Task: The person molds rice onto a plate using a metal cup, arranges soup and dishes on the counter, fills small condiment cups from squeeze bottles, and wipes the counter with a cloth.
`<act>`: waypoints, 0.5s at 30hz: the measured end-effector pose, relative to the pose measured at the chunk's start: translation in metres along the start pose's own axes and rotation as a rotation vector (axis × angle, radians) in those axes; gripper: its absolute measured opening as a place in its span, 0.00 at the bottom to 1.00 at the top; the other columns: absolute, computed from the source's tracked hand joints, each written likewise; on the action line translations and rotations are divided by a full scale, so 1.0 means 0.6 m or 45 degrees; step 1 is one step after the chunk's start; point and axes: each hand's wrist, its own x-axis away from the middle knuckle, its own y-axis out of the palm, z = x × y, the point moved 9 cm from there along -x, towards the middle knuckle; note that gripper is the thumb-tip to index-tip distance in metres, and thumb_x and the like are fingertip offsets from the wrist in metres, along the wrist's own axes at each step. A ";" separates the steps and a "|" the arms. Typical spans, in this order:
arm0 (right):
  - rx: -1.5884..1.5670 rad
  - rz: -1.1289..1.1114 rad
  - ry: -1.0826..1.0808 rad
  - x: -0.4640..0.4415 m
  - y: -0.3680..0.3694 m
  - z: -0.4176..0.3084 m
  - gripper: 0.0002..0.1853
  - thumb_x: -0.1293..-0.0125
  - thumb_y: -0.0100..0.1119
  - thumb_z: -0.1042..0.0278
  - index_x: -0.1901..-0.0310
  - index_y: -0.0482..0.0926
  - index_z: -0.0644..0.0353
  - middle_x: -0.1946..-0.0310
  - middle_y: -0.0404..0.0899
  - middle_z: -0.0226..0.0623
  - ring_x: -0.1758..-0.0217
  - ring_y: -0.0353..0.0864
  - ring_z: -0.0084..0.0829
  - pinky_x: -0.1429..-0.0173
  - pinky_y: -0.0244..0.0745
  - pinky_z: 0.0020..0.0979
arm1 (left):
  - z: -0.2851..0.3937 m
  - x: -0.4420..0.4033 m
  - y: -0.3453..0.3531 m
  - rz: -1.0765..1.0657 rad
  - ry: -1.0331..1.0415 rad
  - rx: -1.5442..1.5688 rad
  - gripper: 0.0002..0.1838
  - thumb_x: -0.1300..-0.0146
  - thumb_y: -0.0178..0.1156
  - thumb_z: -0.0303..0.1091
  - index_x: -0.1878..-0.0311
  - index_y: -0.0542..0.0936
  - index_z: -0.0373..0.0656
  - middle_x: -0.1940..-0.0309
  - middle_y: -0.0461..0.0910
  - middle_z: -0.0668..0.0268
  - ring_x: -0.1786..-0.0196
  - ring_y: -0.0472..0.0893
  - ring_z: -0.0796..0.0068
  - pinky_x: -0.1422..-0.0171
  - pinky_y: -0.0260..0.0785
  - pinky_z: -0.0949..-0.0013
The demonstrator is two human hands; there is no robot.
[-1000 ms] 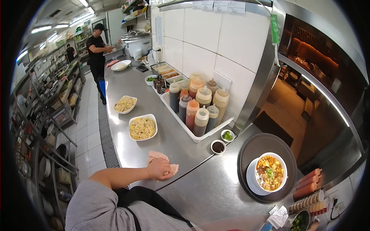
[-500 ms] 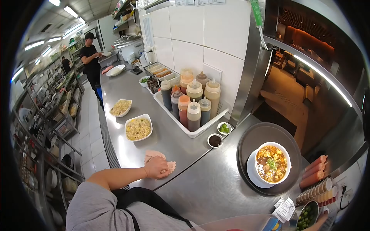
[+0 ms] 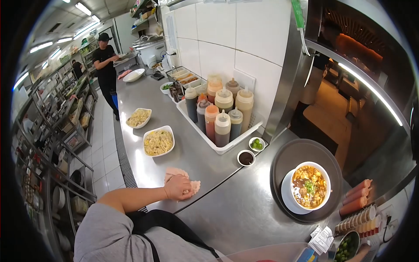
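Observation:
My left hand [image 3: 178, 187] is closed on a crumpled pink cloth [image 3: 172, 173], pressed to the steel counter [image 3: 214, 218] near its front edge. Two white bowls of fried rice, a larger one [image 3: 158, 142] and a smaller one [image 3: 139, 118], stand beyond it. At the lower right, part of my right hand [image 3: 362, 253] shows beside a metal bowl of green limes [image 3: 348, 247]; its fingers are hidden. A white bowl of soup [image 3: 309, 185] sits on a round dark tray [image 3: 283, 159].
Sauce bottles [image 3: 223, 124] fill a white basket [image 3: 220, 150] by the wall. Small cups of dark sauce [image 3: 246, 158] and limes [image 3: 256, 144] stand beside it. A person [image 3: 104, 65] in black works at the counter's far end. Red bottles [image 3: 354, 205] and stacked cups [image 3: 357, 219] are at right.
The view has shifted slightly. My left hand stays on the cloth in about the same place. A dark figure now shows beyond the pass window, and more of my right hand shows than at first.

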 end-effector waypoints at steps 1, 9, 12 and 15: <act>0.005 0.006 0.000 -0.004 -0.001 0.000 0.10 0.45 0.56 0.63 0.67 0.82 0.58 0.73 0.80 0.41 0.63 0.81 0.39 0.50 0.73 0.31 | 0.002 0.000 -0.003 0.021 -0.001 0.004 0.09 0.54 0.59 0.38 0.83 0.72 0.49 0.83 0.70 0.66 0.75 0.71 0.66 0.68 0.61 0.64; 0.060 0.182 -0.146 -0.085 0.023 0.065 0.09 0.45 0.50 0.68 0.70 0.78 0.64 0.73 0.78 0.48 0.65 0.78 0.45 0.58 0.72 0.38 | -0.006 0.004 0.002 0.064 -0.033 -0.051 0.10 0.53 0.59 0.40 0.83 0.72 0.49 0.83 0.71 0.68 0.75 0.71 0.67 0.68 0.62 0.64; 0.018 0.139 -0.153 -0.100 -0.010 0.058 0.09 0.46 0.47 0.72 0.73 0.74 0.70 0.71 0.75 0.54 0.66 0.76 0.50 0.62 0.70 0.44 | -0.014 0.009 0.009 -0.013 -0.046 -0.026 0.10 0.52 0.59 0.40 0.82 0.72 0.49 0.83 0.71 0.67 0.75 0.71 0.67 0.68 0.62 0.64; -0.023 -0.094 -0.146 0.063 -0.300 -0.128 0.08 0.48 0.49 0.72 0.71 0.73 0.71 0.67 0.73 0.55 0.62 0.73 0.51 0.59 0.67 0.44 | -0.017 0.009 0.004 0.014 -0.062 0.030 0.10 0.52 0.59 0.41 0.80 0.72 0.49 0.82 0.71 0.67 0.74 0.72 0.66 0.67 0.62 0.63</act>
